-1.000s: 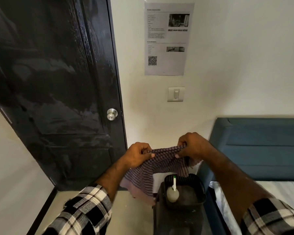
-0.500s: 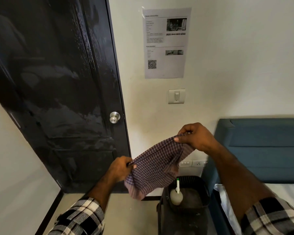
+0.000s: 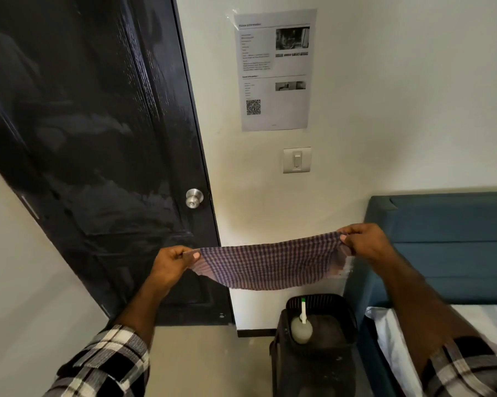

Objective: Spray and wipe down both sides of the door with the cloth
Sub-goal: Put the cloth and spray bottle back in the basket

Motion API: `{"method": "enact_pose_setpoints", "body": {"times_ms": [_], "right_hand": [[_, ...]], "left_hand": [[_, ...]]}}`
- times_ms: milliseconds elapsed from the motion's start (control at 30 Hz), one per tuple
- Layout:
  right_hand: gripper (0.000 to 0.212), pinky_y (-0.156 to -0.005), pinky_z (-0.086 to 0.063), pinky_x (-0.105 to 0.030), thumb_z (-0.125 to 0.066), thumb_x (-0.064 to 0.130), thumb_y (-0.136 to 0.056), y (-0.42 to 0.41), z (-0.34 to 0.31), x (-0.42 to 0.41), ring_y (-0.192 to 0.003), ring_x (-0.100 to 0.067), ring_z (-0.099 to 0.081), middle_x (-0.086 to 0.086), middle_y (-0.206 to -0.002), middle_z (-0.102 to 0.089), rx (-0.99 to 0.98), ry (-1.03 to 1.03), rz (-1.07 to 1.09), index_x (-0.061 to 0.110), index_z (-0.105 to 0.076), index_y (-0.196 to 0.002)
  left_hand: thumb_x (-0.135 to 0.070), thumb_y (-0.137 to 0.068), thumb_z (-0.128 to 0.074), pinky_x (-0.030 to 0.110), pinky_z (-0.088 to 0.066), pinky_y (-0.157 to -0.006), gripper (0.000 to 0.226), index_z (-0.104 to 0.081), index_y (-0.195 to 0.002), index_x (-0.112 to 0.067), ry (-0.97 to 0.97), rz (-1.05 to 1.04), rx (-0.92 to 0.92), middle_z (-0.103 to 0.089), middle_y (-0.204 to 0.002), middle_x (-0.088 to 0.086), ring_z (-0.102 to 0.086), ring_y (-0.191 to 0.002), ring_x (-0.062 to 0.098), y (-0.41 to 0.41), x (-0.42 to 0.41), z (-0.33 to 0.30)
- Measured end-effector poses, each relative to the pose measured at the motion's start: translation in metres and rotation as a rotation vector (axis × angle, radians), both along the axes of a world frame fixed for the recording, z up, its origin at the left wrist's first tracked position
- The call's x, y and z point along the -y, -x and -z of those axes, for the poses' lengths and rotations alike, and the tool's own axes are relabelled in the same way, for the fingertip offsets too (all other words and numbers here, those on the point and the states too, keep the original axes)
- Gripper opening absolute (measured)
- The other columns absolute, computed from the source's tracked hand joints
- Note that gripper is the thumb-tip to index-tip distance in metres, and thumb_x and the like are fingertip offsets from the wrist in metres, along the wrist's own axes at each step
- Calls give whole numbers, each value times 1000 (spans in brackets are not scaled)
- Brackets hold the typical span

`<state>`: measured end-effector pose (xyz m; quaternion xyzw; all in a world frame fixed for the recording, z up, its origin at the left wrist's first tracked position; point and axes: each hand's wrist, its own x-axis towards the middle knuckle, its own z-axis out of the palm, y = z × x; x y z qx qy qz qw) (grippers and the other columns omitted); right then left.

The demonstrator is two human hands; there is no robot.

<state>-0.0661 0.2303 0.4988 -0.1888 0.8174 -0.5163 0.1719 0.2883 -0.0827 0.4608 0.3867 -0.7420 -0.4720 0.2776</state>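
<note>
A purple checked cloth hangs stretched wide between my hands in front of the wall. My left hand pinches its left end, and my right hand pinches its right end a little higher. The black door fills the left of the view, shut, with wet streaks on its glossy face and a silver knob at its right edge. A pale spray bottle with a white and green nozzle lies in a black basket below the cloth.
The basket sits on a dark stand next to a blue bed headboard and white mattress at the right. A printed notice and a light switch are on the white wall. Bare floor lies below the door.
My hands have pulled apart, spreading the bunched cloth into a wide stretched strip. The left hand dropped lower and left, the right moved right.
</note>
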Motion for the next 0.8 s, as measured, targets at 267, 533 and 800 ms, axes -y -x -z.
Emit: {"method": "enact_pose_setpoints", "body": {"times_ms": [267,533,800], "right_hand": [[20,-53,-57,-27,-93,14,-83,-37,-4,29,-76,-22,-74,-9,-88,-76,73,-83,18,11,-77,-93],[17,-72,-68,-36,-62,-18,-97,-83,-15,58,-78,-27,-76,-27,-98,-74,375,57,-294,-7,-73,-104],[29,-74,-57,-26,-71,-9,-91,-105,-18,70,-93,-23,-75,-8,-96,-83,136,55,-409,16,-83,-100]], "left_hand": [[-12,-90,-81,25,-54,-49,10,-75,-85,-5,-295,-33,-10,-70,-68,8,-62,-54,17,47,-25,-28],[-11,-90,-81,25,-52,-54,9,-76,-89,-3,-424,119,11,-70,-72,11,-62,-52,14,92,-72,-44],[-3,-92,-78,22,-57,-64,9,-82,-94,-11,-280,290,-13,-81,-85,6,-75,-73,13,108,-93,-45]]}}
